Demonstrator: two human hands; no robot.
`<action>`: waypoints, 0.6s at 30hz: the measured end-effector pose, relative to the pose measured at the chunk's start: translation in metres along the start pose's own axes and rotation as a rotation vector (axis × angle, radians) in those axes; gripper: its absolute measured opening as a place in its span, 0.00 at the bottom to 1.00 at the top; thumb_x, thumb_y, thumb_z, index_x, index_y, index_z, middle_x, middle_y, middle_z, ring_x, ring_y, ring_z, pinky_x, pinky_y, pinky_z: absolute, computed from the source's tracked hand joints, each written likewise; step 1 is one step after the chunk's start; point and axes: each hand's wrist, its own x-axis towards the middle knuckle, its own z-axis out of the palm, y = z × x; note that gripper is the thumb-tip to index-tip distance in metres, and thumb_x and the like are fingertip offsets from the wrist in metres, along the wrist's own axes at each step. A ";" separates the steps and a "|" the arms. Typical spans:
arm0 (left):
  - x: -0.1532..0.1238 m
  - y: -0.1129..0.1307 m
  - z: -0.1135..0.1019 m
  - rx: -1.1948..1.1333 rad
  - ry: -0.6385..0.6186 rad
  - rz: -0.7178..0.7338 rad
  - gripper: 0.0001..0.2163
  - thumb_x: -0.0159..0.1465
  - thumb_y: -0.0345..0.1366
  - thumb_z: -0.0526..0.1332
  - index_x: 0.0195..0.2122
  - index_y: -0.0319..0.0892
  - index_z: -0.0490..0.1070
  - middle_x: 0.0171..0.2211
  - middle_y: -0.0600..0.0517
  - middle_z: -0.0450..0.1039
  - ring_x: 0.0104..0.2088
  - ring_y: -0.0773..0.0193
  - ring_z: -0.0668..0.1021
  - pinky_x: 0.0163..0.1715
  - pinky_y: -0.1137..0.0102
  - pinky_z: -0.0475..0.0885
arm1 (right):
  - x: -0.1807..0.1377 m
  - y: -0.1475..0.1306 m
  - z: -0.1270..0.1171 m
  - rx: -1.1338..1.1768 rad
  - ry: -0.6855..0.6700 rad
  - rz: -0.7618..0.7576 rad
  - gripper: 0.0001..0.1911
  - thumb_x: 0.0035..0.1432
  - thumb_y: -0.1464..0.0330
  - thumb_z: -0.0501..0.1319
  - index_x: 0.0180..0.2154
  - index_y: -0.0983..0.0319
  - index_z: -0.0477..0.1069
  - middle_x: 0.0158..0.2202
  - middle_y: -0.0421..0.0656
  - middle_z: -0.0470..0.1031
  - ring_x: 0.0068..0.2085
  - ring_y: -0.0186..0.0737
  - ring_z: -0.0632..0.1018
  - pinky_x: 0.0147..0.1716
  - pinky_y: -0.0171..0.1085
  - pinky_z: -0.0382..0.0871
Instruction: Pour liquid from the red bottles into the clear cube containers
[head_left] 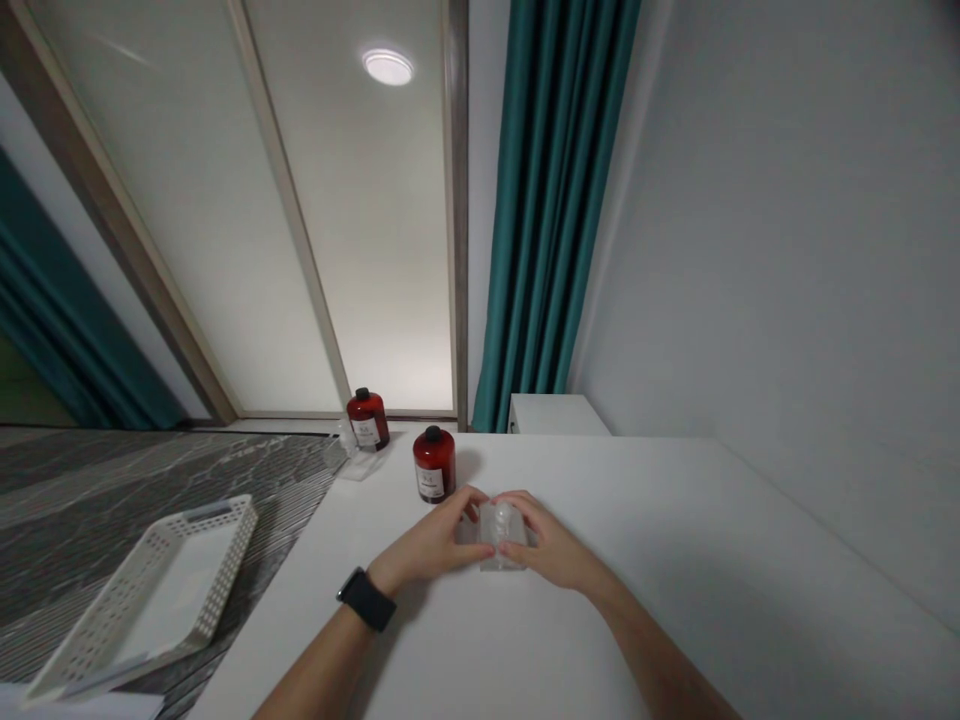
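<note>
A small clear plastic package [502, 535] with a rounded bulge in its middle is on the white table, between my two hands. My left hand [450, 535], with a black watch on its wrist, grips the package's left side with thumb and fingers. From the other side, my right hand [544, 540] holds its right edge, the thumb near the front. What is inside the package, if anything, I cannot make out. Just beyond my left hand stands an upright dark red bottle [434, 465] with a black cap and a white label.
A second red bottle [367, 420] stands at the table's far left corner, beside another clear plastic package [361, 464]. Left of the white table [592, 640], lower down, is a white perforated basket [150, 590]. A white cabinet [559, 413] and teal curtain [551, 200] are behind.
</note>
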 end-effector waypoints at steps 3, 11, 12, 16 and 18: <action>-0.004 0.002 -0.008 0.024 -0.049 -0.039 0.22 0.59 0.39 0.68 0.51 0.42 0.65 0.45 0.48 0.71 0.44 0.56 0.74 0.46 0.62 0.71 | -0.002 0.001 0.003 0.009 -0.023 0.033 0.34 0.53 0.66 0.70 0.60 0.56 0.64 0.57 0.47 0.68 0.58 0.48 0.70 0.60 0.49 0.63; -0.034 -0.020 -0.028 0.000 -0.043 -0.089 0.24 0.56 0.38 0.69 0.52 0.43 0.64 0.46 0.48 0.71 0.45 0.56 0.74 0.48 0.61 0.70 | -0.005 -0.009 0.011 0.023 -0.145 0.084 0.38 0.52 0.68 0.71 0.63 0.56 0.62 0.62 0.48 0.67 0.62 0.52 0.68 0.63 0.55 0.58; -0.038 -0.023 -0.028 -0.012 -0.022 -0.081 0.24 0.57 0.38 0.69 0.52 0.43 0.64 0.47 0.48 0.71 0.45 0.56 0.74 0.48 0.61 0.70 | -0.005 -0.010 0.014 -0.003 -0.129 0.089 0.38 0.52 0.70 0.70 0.63 0.55 0.61 0.62 0.48 0.67 0.62 0.53 0.68 0.64 0.55 0.57; -0.048 -0.031 -0.020 -0.037 0.107 -0.063 0.25 0.58 0.36 0.68 0.55 0.44 0.64 0.49 0.47 0.71 0.47 0.55 0.74 0.50 0.60 0.69 | -0.005 -0.011 0.029 -0.121 -0.025 0.099 0.43 0.49 0.73 0.71 0.64 0.55 0.59 0.60 0.49 0.66 0.62 0.52 0.67 0.63 0.54 0.58; -0.050 -0.032 -0.015 -0.032 0.155 -0.068 0.25 0.57 0.34 0.67 0.56 0.44 0.64 0.49 0.47 0.72 0.47 0.55 0.74 0.51 0.59 0.69 | -0.004 -0.011 0.037 -0.140 0.007 0.102 0.44 0.49 0.73 0.71 0.65 0.55 0.58 0.61 0.49 0.65 0.62 0.51 0.67 0.64 0.53 0.57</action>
